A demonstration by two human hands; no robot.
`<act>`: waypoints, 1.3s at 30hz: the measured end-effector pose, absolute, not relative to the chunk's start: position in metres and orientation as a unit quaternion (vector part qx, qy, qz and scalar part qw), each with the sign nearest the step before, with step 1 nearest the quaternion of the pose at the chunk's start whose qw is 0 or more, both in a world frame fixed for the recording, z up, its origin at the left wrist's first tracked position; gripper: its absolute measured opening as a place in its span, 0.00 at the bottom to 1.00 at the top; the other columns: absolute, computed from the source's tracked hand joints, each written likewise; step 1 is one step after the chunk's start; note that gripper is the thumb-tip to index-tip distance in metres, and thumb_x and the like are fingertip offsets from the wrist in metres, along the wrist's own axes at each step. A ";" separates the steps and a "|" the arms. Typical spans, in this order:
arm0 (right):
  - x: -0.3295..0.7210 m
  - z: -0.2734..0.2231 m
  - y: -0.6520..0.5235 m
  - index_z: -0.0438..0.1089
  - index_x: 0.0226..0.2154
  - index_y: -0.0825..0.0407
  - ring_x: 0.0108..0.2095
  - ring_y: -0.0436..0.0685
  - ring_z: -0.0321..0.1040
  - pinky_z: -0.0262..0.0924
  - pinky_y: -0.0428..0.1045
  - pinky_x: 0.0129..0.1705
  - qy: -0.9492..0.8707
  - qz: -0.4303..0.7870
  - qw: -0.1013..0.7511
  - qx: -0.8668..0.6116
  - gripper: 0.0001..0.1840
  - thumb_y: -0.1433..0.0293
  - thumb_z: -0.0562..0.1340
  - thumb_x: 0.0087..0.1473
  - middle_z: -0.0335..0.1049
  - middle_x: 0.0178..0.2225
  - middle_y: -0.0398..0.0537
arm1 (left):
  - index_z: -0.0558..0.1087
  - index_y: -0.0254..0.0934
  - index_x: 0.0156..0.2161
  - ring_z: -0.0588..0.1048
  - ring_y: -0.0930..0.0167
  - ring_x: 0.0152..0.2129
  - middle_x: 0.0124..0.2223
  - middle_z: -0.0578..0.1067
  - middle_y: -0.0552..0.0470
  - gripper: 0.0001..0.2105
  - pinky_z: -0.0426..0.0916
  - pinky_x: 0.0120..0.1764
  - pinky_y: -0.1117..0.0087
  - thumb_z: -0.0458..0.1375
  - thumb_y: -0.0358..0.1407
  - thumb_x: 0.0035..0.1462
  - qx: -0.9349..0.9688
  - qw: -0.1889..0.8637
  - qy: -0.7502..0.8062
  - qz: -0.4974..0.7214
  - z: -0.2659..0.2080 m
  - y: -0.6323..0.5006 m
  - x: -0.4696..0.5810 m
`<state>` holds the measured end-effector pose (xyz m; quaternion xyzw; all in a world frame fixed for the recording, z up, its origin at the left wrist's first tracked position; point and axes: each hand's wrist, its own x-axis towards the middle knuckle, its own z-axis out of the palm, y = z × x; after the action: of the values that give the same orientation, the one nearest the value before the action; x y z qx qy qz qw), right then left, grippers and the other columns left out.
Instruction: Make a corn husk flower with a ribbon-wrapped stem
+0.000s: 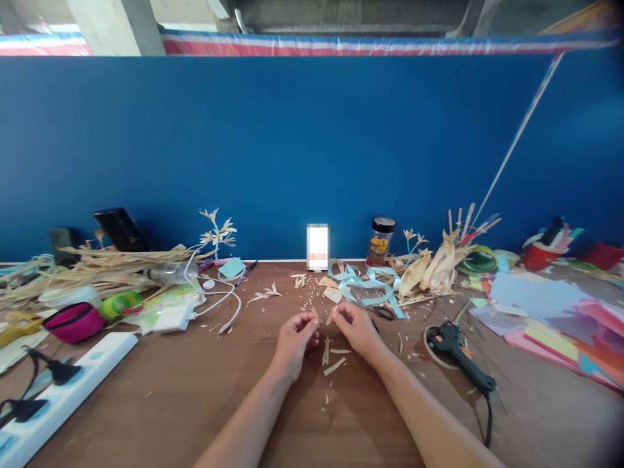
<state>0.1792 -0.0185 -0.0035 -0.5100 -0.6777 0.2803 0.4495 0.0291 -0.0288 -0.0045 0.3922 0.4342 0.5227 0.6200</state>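
Observation:
My left hand (298, 341) is closed in a pinch just above the brown table, and whatever lies between its fingertips is too small to name. Close beside it, my right hand (358, 328) pinches a small piece of dried husk (330, 318) between thumb and forefinger. The fingertips of the two hands are a short gap apart. Under and between them lie cut strips of dried husk (335, 366) and fine scraps. Behind the right hand are curled light blue ribbon (365, 279) and scissors (383, 312), partly hidden by that hand.
A black glue gun (458, 354) with its cord lies at right, near coloured paper (526, 296). A husk bundle (433, 273) and a lidded jar (379, 244) stand behind. At left are a white power strip (92, 370), a charger (174, 318) and a husk flower (217, 231).

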 end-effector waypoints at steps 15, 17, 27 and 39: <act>0.183 0.005 -0.023 0.67 0.30 0.52 0.27 0.51 0.63 0.52 0.44 0.30 -0.719 0.147 0.333 -0.592 0.06 0.73 0.55 0.47 0.69 0.26 0.45 | 0.70 0.32 0.26 0.65 0.81 0.16 0.23 0.70 0.56 0.11 0.61 0.22 0.79 0.62 0.37 0.37 0.403 0.631 0.408 0.522 -0.004 -0.029 0.029; 0.186 0.015 -0.026 0.66 0.33 0.51 0.28 0.51 0.64 0.53 0.44 0.30 -0.723 0.145 0.334 -0.588 0.08 0.72 0.55 0.47 0.69 0.28 0.44 | 0.70 0.32 0.26 0.64 0.81 0.16 0.22 0.69 0.56 0.10 0.61 0.21 0.80 0.62 0.37 0.38 0.408 0.638 0.398 0.518 -0.003 -0.030 0.029; 0.272 0.032 -0.114 0.65 0.35 0.50 0.36 0.57 0.63 0.54 0.49 0.38 -0.702 -0.034 0.244 -0.669 0.08 0.67 0.55 0.50 0.67 0.34 0.48 | 0.71 0.32 0.28 0.65 0.80 0.17 0.24 0.71 0.55 0.11 0.61 0.22 0.79 0.62 0.36 0.37 0.421 0.626 0.410 0.513 -0.001 -0.032 0.028; 0.337 0.009 -0.144 0.61 0.37 0.50 0.34 0.61 0.66 0.54 0.50 0.28 -0.580 -0.095 0.069 -0.806 0.16 0.57 0.53 0.49 0.66 0.33 0.51 | 0.71 0.33 0.28 0.65 0.81 0.16 0.24 0.71 0.56 0.11 0.61 0.21 0.79 0.63 0.36 0.36 0.412 0.630 0.418 0.509 -0.002 -0.031 0.029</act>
<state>0.3368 -0.1443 0.0090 -0.8062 -0.5800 -0.0947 0.0691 0.0286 -0.0311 -0.0017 0.4121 0.4176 0.5092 0.6297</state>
